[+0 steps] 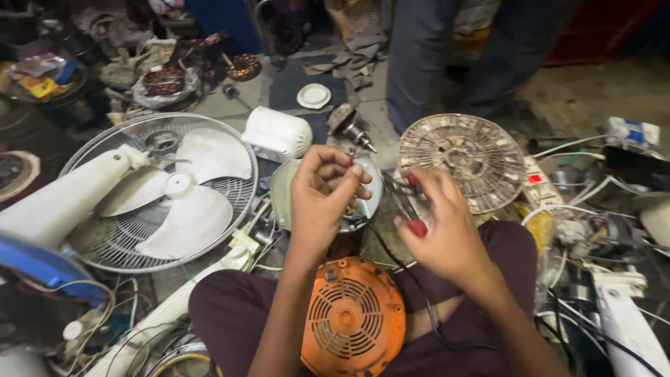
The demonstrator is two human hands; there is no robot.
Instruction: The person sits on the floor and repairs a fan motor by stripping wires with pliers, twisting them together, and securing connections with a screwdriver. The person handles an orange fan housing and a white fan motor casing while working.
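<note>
While the far left is clutter, the clear item there is a white pedestal fan (164, 192) lying flat on the floor, front guard off, blades up, its stand (59, 199) running out toward the lower left. Just right of it: a white motor cover (278, 132), then a pale green motor housing (283, 194) directly under the hands.

Left hand (322, 197) is raised over that housing, fingers pinched narrow on something thin with a red tip, probably a wire end (349, 159); too small to be sure. Right hand (441, 227) sits just beside it, closed on red-handled pliers (408, 202). Pliers' long axis runs up-left, nose aimed at the left hand's pinch, near but not clearly touching. Left hand is the one nearer the housing.

An orange vented motor cover (352, 318) rests in the lap, below and between the forearms. A black cable (408, 272) runs from under the hands down across the thigh.

Right of the hands: a dusty round fan guard (464, 160), then a white power strip (537, 181) and tangled wires.

Hidden: plier jaws and most of the housing are behind the hands. A person's legs (419, 63) stand at the top, cut off.
</note>
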